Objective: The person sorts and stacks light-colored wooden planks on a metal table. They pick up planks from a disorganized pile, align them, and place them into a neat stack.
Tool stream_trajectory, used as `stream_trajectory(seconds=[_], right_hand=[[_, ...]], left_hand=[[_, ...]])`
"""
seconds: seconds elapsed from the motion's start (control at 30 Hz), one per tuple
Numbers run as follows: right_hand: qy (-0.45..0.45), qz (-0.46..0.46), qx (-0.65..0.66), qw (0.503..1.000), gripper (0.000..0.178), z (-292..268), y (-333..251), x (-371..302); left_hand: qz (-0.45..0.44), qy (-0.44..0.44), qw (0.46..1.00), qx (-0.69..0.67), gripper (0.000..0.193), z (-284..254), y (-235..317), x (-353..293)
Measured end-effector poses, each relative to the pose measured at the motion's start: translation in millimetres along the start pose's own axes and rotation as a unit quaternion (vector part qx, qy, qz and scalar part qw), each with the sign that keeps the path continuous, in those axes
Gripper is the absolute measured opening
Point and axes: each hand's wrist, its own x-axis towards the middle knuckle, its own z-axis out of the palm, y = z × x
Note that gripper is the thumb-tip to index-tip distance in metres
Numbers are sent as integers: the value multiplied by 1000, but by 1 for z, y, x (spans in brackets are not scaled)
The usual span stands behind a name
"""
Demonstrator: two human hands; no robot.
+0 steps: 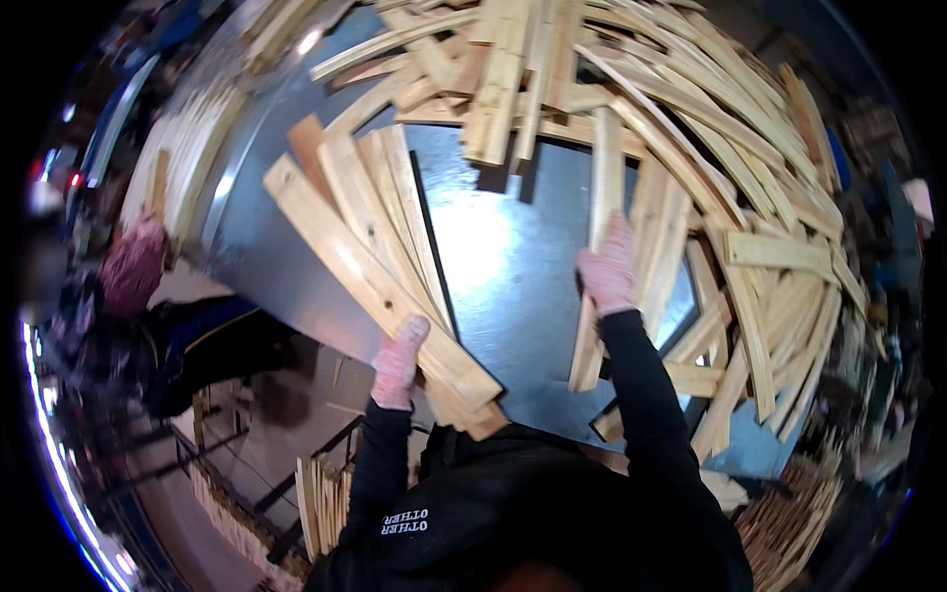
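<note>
My left hand (400, 365), in a pinkish-white knit glove, grips the edge of a long pale wooden board (350, 259) with dark knots. Its thumb lies over the top face; the other fingers are largely hidden. This board rests aslant on a small fanned stack of wooden boards (400, 187) on the metal table (513, 326). Further right, my right hand (607, 271), gloved alike, is closed across a narrow wooden slat (605, 163) that runs toward me. More slats (663, 227) lie just right of that hand.
A large jumbled heap of wooden slats (720, 118) covers the table's far and right sides. Left stands a row of stacked pale slats (187, 148). Beside it is another person's gloved hand (136, 261). Bundled wood strips (326, 503) stand below the table's near edge.
</note>
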Motion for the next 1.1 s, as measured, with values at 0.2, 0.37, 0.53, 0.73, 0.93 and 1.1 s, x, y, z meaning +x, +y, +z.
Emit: stream_trajectory(seconds=[0.2,0.37,0.53,0.73,0.93,1.1], right_hand=[[-78,-49,630,771,77,-17,-145,-50],[-188,-50,498,845,64,139,-235,-85],[-126,-16,206,970,61,222,-300,-77],[-272,-7,172,947,63,206,-312,-68],[-433,118,406,796,65,212,-260,-92],[-375,-13,418,827,84,187,-347,-126]], left_hand=[[45,177,839,513,81,-98,116,22],[62,221,695,682,105,-130,75,65],[5,118,842,526,114,-156,92,59],[155,137,779,592,113,-158,56,53],[-27,-186,978,-93,91,-215,98,54],[-135,-144,948,-248,61,-248,69,84]])
